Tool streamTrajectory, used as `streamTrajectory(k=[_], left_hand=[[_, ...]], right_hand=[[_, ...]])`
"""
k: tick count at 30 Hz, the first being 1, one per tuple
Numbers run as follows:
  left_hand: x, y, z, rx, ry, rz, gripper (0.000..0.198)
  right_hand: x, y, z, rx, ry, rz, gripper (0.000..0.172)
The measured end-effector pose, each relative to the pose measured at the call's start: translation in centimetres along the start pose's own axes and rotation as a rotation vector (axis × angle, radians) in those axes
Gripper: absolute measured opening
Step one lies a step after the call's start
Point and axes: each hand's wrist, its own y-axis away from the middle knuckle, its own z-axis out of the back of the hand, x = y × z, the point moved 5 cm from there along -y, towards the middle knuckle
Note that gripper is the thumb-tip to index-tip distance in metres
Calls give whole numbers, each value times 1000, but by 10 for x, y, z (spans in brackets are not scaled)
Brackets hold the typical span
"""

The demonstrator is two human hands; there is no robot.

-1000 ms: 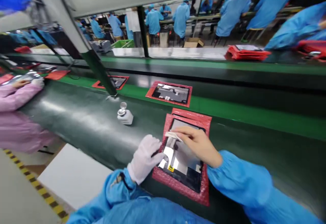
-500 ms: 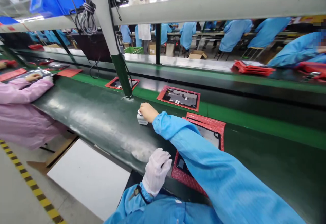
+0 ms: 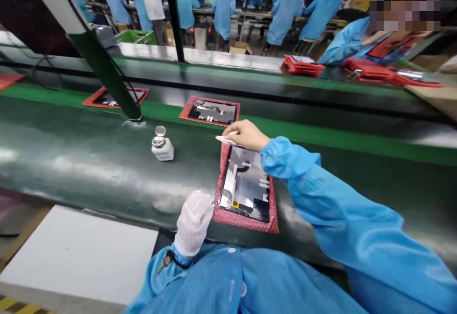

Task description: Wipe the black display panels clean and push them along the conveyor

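Note:
A tablet-like panel (image 3: 246,183) with a shiny back lies on a red bubble-wrap pad (image 3: 246,222) on the dark green bench in front of me. My bare right hand (image 3: 246,135) hovers over the pad's far edge, pinching a small white wipe (image 3: 224,139). My left hand (image 3: 194,221), in a white glove, rests curled at the pad's near-left corner with nothing visible in it. A small white dispenser bottle (image 3: 162,146) with a metal top stands to the left of the pad.
Two more panels on red pads (image 3: 210,110) (image 3: 114,97) lie on the green belt beyond. A green post (image 3: 107,78) rises at the left. Stacks of red pads (image 3: 302,65) and several people in blue coats are across the line. A white board (image 3: 78,252) sits below the bench.
My right hand has come back from the dispenser bottle to the far edge of the red pad, holding the wipe. The camera view has tilted down and shifted; the left hand stays by the pad.

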Motion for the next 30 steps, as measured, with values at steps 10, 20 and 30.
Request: streamTrajectory(k=[10,20,30], left_hand=[[-41,0,-45,350,-94,-253,28],[-41,7,-44,357,-124,-284,35],[-32,26,-49,474,-68,-279,45]], right_hand=[[-72,39,-60,22,318,44,22],[-36,90,-94,181,309,358,23],[-34,120,-97,238,252,499,24]])
